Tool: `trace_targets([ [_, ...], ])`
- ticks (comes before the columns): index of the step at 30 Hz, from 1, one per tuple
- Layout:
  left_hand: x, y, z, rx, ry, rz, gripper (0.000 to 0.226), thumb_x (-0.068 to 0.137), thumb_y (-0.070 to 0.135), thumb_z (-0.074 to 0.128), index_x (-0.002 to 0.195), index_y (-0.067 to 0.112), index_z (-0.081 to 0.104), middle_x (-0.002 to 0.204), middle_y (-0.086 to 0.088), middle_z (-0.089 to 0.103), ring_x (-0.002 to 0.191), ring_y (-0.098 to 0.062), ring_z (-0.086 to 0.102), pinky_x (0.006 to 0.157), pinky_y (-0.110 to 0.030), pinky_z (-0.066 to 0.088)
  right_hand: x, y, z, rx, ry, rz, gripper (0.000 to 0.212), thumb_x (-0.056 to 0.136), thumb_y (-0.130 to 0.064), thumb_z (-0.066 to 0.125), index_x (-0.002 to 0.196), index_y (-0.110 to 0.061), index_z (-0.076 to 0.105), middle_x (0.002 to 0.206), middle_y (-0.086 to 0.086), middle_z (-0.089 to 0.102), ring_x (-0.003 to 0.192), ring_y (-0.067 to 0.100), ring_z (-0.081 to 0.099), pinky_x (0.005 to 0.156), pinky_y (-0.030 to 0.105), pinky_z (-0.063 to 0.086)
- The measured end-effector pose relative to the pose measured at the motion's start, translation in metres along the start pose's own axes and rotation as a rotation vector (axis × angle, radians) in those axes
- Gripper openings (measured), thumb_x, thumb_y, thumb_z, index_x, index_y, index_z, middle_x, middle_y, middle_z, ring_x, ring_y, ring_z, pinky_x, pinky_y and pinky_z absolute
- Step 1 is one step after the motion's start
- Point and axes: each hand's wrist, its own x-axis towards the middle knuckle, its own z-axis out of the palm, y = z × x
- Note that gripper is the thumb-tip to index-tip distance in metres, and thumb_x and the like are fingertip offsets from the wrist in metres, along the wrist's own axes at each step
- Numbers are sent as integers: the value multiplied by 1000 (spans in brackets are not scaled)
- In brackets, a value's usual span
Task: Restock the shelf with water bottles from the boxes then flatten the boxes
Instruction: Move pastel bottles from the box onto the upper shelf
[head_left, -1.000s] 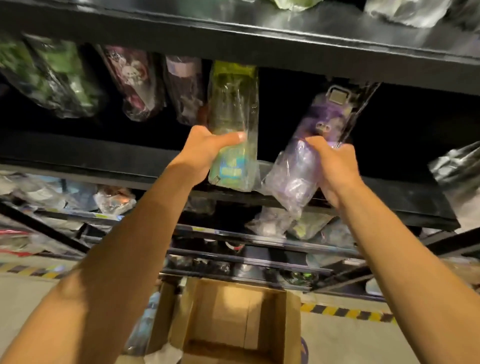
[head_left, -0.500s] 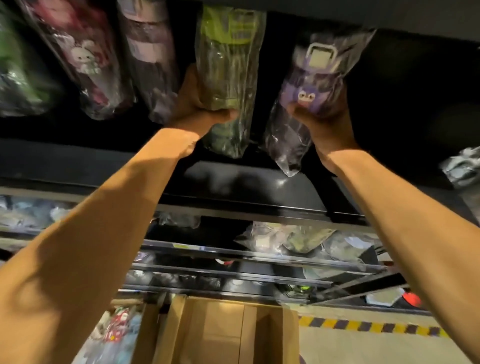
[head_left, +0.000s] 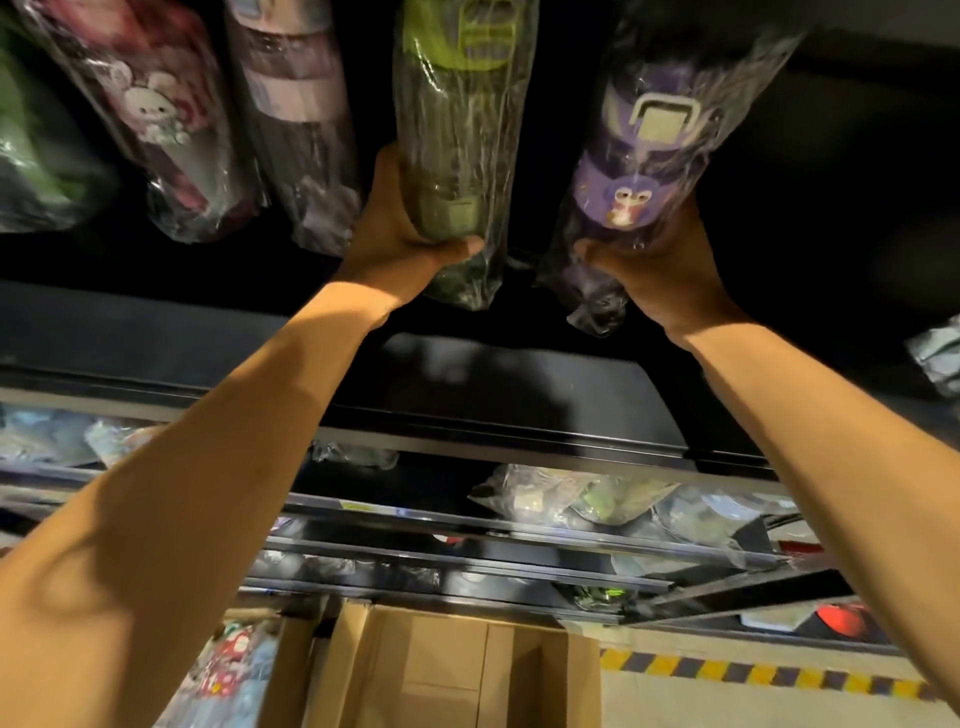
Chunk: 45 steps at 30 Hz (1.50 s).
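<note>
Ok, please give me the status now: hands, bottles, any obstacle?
Left hand grips green bottle. Right hand grips purple bottle. Both at the shelf, beside stocked bottles. No obstacle seen.

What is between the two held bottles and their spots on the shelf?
Nothing visible. The left hand grips the green bottle, the right hand the purple bottle; only dark shelf space shows behind them.

Plastic-wrapped green bottle (head_left: 462, 130), plastic-wrapped purple bottle (head_left: 649, 171) beside it

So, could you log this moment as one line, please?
stage: shelving | left hand: grips green plastic-wrapped water bottle | right hand: grips purple plastic-wrapped water bottle | open cardboard box: on floor below
</note>
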Motion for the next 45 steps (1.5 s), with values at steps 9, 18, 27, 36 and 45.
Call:
trace_targets([
  [9, 22, -10, 6, -53, -19, -27, 98, 75, 10, 90, 153, 14, 30, 140, 0, 57, 123, 0, 59, 104, -24, 52, 18, 16, 7, 50, -42, 25, 99, 69, -30, 93, 150, -7, 40, 141, 5, 61, 129, 12, 62, 110, 37, 50],
  [18, 29, -14, 12, -40, 31, -15, 90, 76, 10, 89, 147, 7, 34, 132, 0, 63, 119, -4, 64, 102, -28, 53, 26, 25, 15, 73, -29, 90, 81, 74, -18, 90, 144, -11, 50, 135, 4, 67, 123, 15, 66, 108, 39, 53],
  [27, 32, -18, 15, -43, 39, -21, 91, 79, 5, 86, 151, 7, 31, 136, -3, 62, 121, -8, 64, 106, -33, 52, 26, 30, 22, 76, 63, 82, 92, 64, -43, 90, 143, -13, 55, 133, 4, 69, 122, 16, 67, 106, 42, 54],
  [36, 35, -26, 14, -34, 33, -19, 85, 80, 3, 85, 147, 4, 34, 135, -7, 63, 117, -7, 66, 101, -30, 54, 24, 34, 22, 102, 55, 81, 91, 65, -38, 89, 145, -16, 51, 135, 3, 67, 123, 14, 66, 107, 40, 53],
  [45, 26, -27, 10, -26, 12, -57, 96, 81, 17, 86, 157, 12, 28, 142, 3, 58, 128, -6, 60, 111, -37, 50, 21, 44, 17, 80, -38, 111, 93, 70, -45, 89, 148, -17, 47, 137, 1, 67, 124, 16, 66, 107, 43, 54],
])
